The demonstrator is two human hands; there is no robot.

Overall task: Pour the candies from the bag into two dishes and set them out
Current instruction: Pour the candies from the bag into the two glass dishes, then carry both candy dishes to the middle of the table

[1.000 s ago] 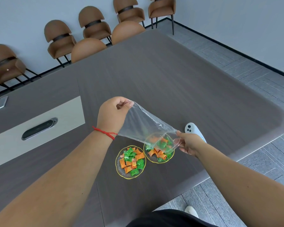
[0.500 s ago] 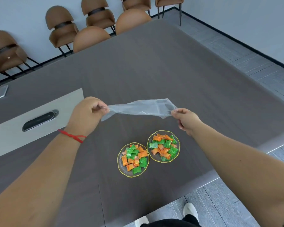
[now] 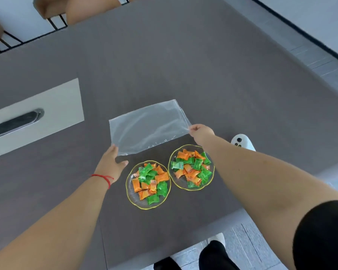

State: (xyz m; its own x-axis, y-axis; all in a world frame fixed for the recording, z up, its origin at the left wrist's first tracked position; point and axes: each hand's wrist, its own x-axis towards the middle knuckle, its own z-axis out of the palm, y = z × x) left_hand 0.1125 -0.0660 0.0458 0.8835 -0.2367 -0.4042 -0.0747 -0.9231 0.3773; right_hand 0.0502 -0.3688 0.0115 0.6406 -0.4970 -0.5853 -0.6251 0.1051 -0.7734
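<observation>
Now the clear plastic bag point(image 3: 147, 127) lies flat and empty on the dark worktop point(image 3: 203, 75). The right hand point(image 3: 201, 131) pinches the bag's right corner between its fingers point(image 3: 191, 129). The left hand point(image 3: 110, 164) is at the bag's near left corner. Its fingers point forward and look loose, and the fingertips touch the edge of the bag, but I cannot tell if they grip it. A red string point(image 3: 102, 177) goes around the left wrist.

Just behind the fingers of both hands, closer to the person, sit 2 glass dishes with gold rims. The left dish point(image 3: 132, 199) is just to the right of the left hand's thumb. The right dish point(image 3: 183, 187) is partly under the right arm. The 2 dishes sit side by side and their rims almost touch. Both hold a pile of orange and green candies point(image 3: 150, 182), each one in a shiny wrapper.

Past the right hand, to its right, a white controller point(image 3: 242, 142) lies near the worktop's edge. Far to the left of the left hand's fingers is a pale panel point(image 3: 53, 106) in the worktop, with a dark oval slot point(image 3: 16, 122) in it. Brown chairs point(image 3: 86, 6) stand at the far side. Below the worktop edge you can see black trousers and a white shoe point(image 3: 217, 237) on the grey floor.
</observation>
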